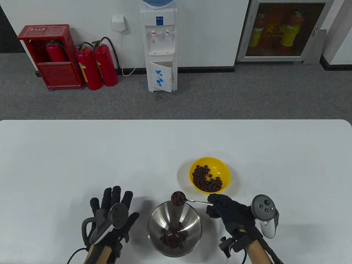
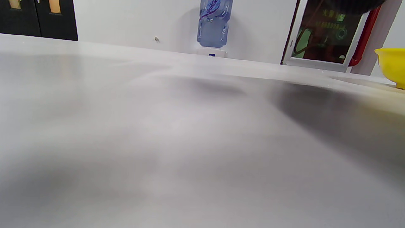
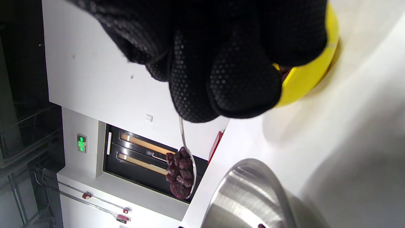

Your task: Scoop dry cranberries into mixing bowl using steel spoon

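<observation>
1. The steel mixing bowl [image 1: 174,228] sits at the counter's [image 1: 55,154] near edge and already holds some cranberries [image 1: 173,237], so at least part of the scooping looks done.
2. The spoon [image 1: 180,198], heaped with berries, hangs over the bowl's far rim; one berry seems to be falling.
3. The right hand [image 1: 228,210] pinches the spoon's handle end, its grip closed.
4. The yellow bowl [image 1: 209,175] just beyond holds plenty more.
5. The left hand [image 1: 111,217] lies flat, fingers spread, holding nothing.
</observation>
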`<state>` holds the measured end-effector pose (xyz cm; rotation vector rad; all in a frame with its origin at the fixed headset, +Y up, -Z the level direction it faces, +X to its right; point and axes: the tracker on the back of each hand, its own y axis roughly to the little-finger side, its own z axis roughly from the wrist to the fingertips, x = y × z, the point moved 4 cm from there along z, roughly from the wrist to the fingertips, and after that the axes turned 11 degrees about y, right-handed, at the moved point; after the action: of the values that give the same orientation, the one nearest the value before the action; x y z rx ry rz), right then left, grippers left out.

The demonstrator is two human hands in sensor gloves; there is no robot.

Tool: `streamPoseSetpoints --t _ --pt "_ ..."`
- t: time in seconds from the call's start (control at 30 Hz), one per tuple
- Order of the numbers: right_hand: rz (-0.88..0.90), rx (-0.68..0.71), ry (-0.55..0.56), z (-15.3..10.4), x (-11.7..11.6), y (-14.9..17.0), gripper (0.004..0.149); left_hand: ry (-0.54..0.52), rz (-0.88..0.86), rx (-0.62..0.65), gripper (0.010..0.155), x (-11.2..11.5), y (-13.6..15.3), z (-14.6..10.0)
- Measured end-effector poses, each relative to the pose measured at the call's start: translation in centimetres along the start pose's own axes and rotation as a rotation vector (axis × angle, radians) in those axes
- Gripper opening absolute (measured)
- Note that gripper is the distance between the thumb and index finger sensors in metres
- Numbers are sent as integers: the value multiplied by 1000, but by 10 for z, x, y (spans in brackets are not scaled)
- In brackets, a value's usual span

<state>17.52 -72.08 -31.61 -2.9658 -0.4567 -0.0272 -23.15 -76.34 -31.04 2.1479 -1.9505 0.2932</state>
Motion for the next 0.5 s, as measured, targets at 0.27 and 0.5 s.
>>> streamPoseSetpoints --t 0.27,0.5 --pt "-73 83 22 -2 -1 -6 39 -1 -2 1 76 0 0 0" --pt "-167 222 63 -5 2 -17 39 -4 -5 1 76 -1 0 0"
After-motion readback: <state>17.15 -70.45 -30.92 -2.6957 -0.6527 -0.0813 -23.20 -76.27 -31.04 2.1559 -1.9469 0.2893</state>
